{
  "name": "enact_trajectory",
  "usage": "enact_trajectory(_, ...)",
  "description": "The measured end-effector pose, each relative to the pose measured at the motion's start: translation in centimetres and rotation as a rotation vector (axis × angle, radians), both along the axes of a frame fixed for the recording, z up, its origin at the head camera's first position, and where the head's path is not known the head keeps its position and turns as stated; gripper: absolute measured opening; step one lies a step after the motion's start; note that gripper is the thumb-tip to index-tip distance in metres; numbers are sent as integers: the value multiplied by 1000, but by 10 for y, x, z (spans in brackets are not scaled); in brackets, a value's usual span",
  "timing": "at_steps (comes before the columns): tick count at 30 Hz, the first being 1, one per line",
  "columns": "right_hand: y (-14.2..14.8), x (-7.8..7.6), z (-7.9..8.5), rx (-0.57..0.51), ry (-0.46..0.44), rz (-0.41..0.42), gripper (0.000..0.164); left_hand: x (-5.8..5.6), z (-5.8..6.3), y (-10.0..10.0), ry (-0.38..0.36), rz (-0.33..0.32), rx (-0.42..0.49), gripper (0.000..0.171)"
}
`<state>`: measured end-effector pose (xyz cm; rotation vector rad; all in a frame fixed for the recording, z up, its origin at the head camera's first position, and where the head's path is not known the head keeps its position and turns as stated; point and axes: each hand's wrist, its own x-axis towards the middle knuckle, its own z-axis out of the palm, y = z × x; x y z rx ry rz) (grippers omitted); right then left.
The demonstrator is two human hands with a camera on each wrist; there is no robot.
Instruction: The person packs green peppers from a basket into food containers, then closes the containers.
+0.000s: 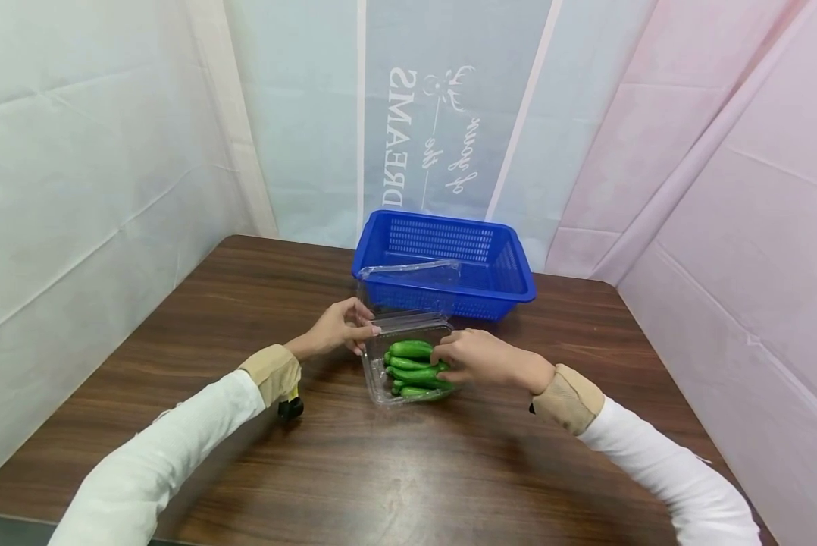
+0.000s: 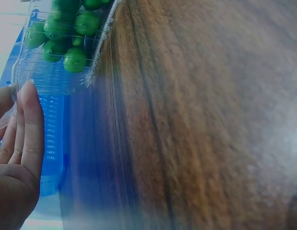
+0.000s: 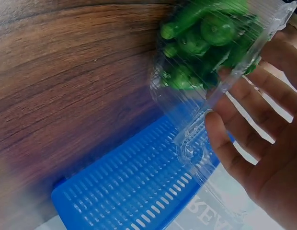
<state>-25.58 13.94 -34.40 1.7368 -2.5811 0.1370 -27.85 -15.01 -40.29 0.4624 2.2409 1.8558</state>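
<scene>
Several long, glossy green vegetables [image 1: 411, 364] that look like small cucumbers lie side by side in a clear plastic clamshell container [image 1: 376, 388], its lid [image 1: 408, 267] raised at the back. My left hand [image 1: 336, 327] pinches the container's left rim near the hinge, thumb on top and fingers outside. Over the right rim reaches my right hand [image 1: 480, 358], its fingertips at the vegetables. In the right wrist view those fingers [image 3: 249, 112] are fairly straight, and the thumb is near the container's corner. The fingertips' contact with the vegetables is partly hidden.
Behind the container stands a blue perforated plastic basket [image 1: 518, 284], partly seen through the clear lid. Everything rests on a brown wood-grain table [image 1: 299, 470]. Pale cloth curtains [image 1: 108, 167] hang around the back and sides.
</scene>
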Motion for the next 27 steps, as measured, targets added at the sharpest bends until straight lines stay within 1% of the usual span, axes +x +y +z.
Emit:
enact_trajectory(3,3,-2,3,-39,28,7,17,-1,1,3,-3,5,-5,37)
enact_trajectory(5,4,-5,7,-122,77,15,15,-2,3,5,-8,4,-3,37)
enact_trajectory(6,4,-7,10,-173,115,15,14,-3,4,5,-8,6,-4,37)
enact_trajectory(8,4,-13,17,-287,216,1,15,-3,6,6,-11,6,-1,37)
enact_trajectory(11,5,-24,27,-428,360,-69,23,-4,9,7,-17,-1,12,37)
enact_trajectory(13,7,-31,32,-477,431,-141,33,-4,13,9,-20,-18,25,38)
enact_trajectory(14,8,-34,34,-488,448,-179,38,-3,15,10,-24,-26,33,39)
enact_trajectory(17,12,-43,35,-491,454,-270,50,0,21,14,-14,-50,37,39)
enact_trajectory(19,15,-47,32,-481,432,-298,52,1,22,17,-7,-54,37,39)
enact_trajectory(23,23,-47,26,-500,388,-297,43,-3,15,24,3,-32,55,36)
enact_trajectory(27,30,-39,24,-584,373,-260,31,-12,5,31,41,14,61,33)
